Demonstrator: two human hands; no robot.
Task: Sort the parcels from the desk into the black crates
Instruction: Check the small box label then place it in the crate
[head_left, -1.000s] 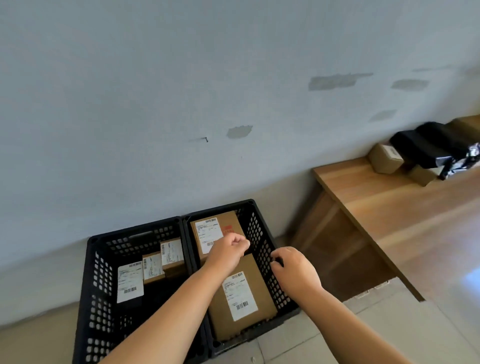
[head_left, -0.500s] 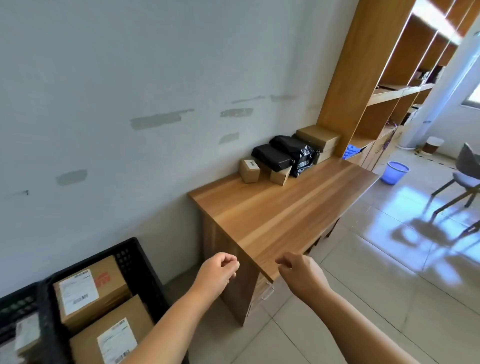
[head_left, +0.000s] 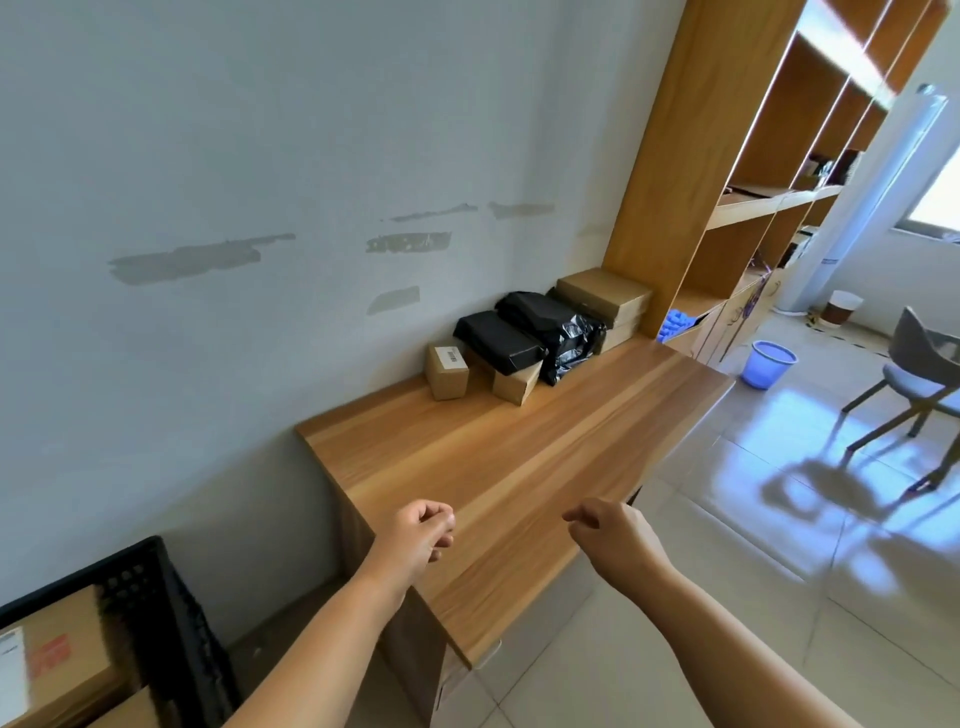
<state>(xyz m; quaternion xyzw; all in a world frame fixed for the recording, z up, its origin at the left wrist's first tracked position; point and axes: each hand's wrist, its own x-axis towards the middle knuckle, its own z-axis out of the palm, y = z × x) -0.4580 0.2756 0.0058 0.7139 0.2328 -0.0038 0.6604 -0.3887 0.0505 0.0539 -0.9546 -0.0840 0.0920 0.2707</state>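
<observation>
At the bottom left a black crate (head_left: 156, 613) stands on the floor against the wall, holding a cardboard box (head_left: 57, 654) with a white label. Just right of it is the desk (head_left: 519, 467). The left hand (head_left: 415, 538) hangs over the desk's near left corner, fingers loosely curled and holding nothing. The right hand (head_left: 615, 535) hangs over the near right edge, likewise loosely curled and empty.

The remaining parcels sit along the desk's far edge against the wall: a small labelled box (head_left: 448, 371), then a black packet (head_left: 498, 343) lying on another small box (head_left: 514, 384), then a crinkled black bag (head_left: 561, 332), and at the far right corner two flat boxes (head_left: 605, 299) stacked beside a wooden shelf unit (head_left: 727, 156). Further right on the tiled floor stand a blue bin (head_left: 768, 364) and a grey chair (head_left: 919, 364).
</observation>
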